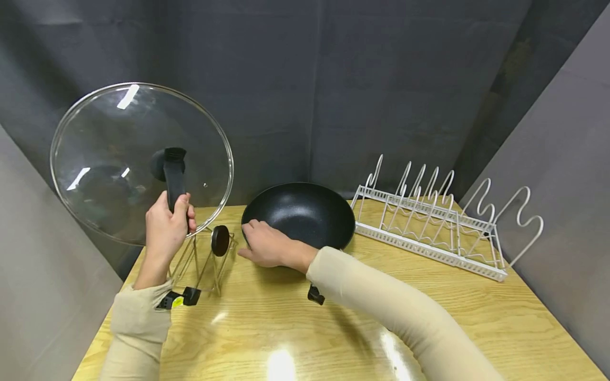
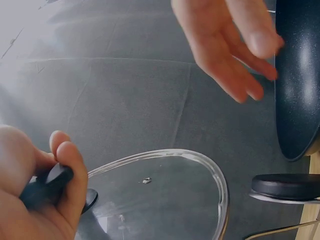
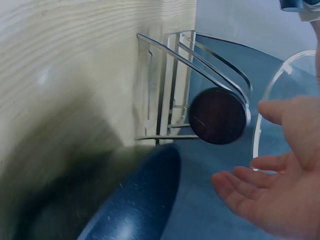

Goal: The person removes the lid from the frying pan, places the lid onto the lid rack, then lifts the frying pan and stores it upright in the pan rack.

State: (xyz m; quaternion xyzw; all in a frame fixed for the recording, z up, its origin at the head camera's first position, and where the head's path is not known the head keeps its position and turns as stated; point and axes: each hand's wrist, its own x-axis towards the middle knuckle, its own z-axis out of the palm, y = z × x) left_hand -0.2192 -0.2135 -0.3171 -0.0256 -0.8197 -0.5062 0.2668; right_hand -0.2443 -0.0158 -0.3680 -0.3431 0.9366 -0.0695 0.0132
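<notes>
My left hand grips the black handle of a large round glass lid, which stands on edge in the air at the left, its metal rim facing me. With fingers spread and nothing between them, my right hand hovers over the near-left rim of a black wok. In the right wrist view the fingers point toward the lid's rim and a small wire stand. That stand, with a round dark knob, is on the table below the lid.
A white wire dish rack with tall curved prongs stands at the right of the wok. The wok's handle points toward the front, partly behind my right sleeve. Grey curtains close off the back and sides of the wooden table.
</notes>
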